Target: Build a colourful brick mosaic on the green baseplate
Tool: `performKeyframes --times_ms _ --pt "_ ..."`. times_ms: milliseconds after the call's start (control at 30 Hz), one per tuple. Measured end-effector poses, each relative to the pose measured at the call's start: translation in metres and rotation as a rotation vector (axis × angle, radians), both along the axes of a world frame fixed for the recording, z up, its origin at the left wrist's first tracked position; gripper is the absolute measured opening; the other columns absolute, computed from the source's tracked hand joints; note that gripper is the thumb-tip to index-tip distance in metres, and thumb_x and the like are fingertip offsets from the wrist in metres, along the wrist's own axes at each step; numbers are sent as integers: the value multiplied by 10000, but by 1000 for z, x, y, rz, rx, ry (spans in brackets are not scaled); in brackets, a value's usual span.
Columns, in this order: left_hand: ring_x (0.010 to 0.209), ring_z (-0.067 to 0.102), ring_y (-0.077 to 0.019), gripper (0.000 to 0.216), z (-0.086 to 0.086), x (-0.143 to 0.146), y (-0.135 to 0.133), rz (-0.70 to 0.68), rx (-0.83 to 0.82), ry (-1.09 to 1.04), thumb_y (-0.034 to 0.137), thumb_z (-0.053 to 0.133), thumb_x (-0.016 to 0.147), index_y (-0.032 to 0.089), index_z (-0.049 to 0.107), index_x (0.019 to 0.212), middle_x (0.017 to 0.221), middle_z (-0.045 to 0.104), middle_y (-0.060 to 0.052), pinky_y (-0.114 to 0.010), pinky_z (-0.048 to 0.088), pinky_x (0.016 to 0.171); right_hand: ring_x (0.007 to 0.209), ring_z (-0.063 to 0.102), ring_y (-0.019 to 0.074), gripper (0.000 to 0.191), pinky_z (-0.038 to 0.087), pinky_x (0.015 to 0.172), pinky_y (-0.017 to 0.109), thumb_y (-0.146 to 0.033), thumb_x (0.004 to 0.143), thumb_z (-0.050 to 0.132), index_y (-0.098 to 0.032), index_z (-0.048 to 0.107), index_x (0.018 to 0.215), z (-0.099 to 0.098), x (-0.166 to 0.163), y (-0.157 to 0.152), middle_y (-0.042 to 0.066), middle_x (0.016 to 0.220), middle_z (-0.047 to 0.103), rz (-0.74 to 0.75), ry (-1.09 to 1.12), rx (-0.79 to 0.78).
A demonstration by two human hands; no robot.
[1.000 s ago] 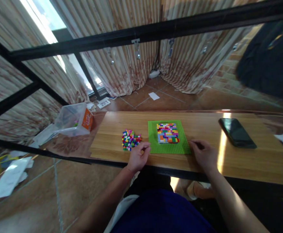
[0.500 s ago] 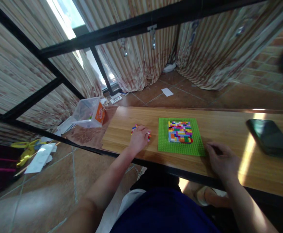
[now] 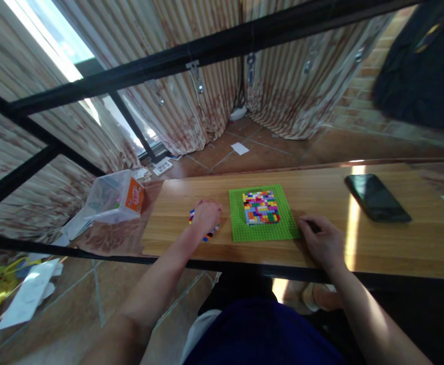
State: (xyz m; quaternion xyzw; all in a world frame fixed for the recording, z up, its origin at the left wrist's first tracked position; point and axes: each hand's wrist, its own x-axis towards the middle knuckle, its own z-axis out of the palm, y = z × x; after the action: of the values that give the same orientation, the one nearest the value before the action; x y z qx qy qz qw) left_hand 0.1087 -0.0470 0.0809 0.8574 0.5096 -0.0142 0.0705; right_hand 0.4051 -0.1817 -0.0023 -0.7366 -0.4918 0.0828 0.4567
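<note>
On the wooden table, my left hand (image 3: 206, 217) bends over a small pile of coloured toy bricks (image 3: 210, 235). Its fingers are closed and point down; what lies between them, if anything, is hidden. A green studded baseplate (image 3: 260, 233) is to the right of that hand. Built on it is a square block of multicoloured bricks (image 3: 260, 207). My right hand (image 3: 324, 241) rests at the plate's right edge, with thumb and index fingertips together and the other fingers curled. I cannot tell whether the plate's edge is between the tips.
A dark phone (image 3: 377, 197) lies on the table at the right. Beyond the table's left end stands a clear plastic bin (image 3: 106, 195) with an orange label. A black metal rail (image 3: 131, 71) crosses in front of curtains (image 3: 191, 116). Paper (image 3: 239, 148) lies on the tiled floor.
The view has turned to the right, so the table things appear farther left. More bricks show below my left hand, which has shifted a little over the pile. My right hand stays at the plate's edge.
</note>
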Motion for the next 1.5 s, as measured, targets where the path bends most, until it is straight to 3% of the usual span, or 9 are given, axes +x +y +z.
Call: performKeyframes --times_ms 233,467,600,967,1500 --pt "983 677 -213 196 16 57 -4 -264 26 -287 204 537 934 225 732 950 1013 768 -37 -401 445 980 790 671 215 203 529 755 361 -396 841 625 -220 723 819 8 -5 2 63 867 738 13 46 26" --pt "928 678 -203 178 4 109 5 -409 -6 -316 195 536 935 214 701 998 982 764 -28 -427 417 1000 747 657 198 187 522 714 346 -384 839 634 -219 717 811 11 -7 2 54 836 726 26 139 37" --pt "966 672 -213 186 2 114 11 -437 24 -265 191 548 925 213 686 1048 986 758 -36 -444 389 1037 759 660 198 172 523 729 353 -372 840 631 -224 715 818 13 -7 2 51 843 727 28 133 36" --pt "906 669 -226 191 18 123 14 -481 6 -120 192 520 924 193 674 1037 868 732 -50 -434 394 1017 760 657 201 188 519 729 359 -373 857 606 -216 703 825 12 -7 3 60 846 722 34 124 41" --pt "981 670 -263 297 25 132 18 -524 -5 1 115 537 883 176 574 1171 939 725 -69 -491 360 1071 771 630 196 193 500 729 351 -366 884 578 -218 685 824 8 -7 3 58 852 703 61 128 43"
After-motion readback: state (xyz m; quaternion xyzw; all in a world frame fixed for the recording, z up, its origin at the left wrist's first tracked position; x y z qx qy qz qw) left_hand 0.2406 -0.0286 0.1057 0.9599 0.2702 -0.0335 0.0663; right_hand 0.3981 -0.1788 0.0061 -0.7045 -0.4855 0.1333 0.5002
